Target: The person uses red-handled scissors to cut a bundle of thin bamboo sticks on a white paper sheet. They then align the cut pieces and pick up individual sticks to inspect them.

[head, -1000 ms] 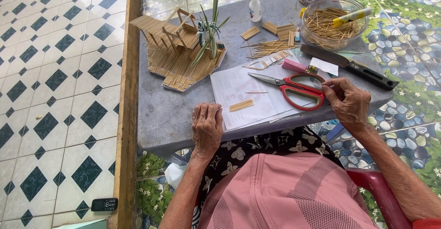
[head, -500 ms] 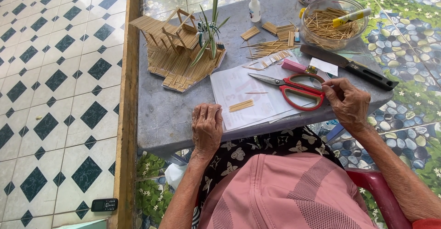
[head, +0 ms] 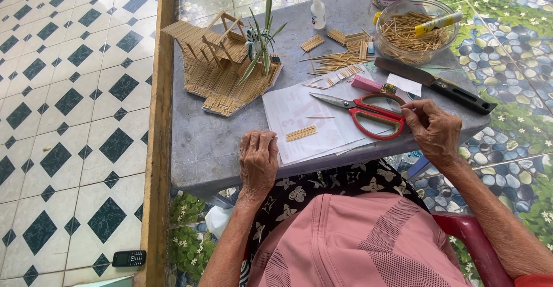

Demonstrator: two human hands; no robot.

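My left hand [head: 258, 159] lies flat, palm down, on the grey table [head: 201, 143] at its near edge, just left of a white sheet of paper [head: 302, 111]. My right hand [head: 435, 130] rests at the table's right near edge, fingertips pinched beside the handles of red scissors [head: 368, 112]; whether it holds a thin stick I cannot tell. A small bundle of wooden sticks [head: 302, 132] lies on the paper between my hands.
A toothpick model house [head: 222, 62] with a small plant [head: 262, 36] stands at the far left. A glass bowl of sticks [head: 416, 29], a glue bottle [head: 317, 10], loose stick bundles [head: 340, 56] and a large knife [head: 435, 82] sit behind. A phone [head: 129, 257] lies on the tiled floor.
Both hands stay where they were. The view has shifted very slightly.
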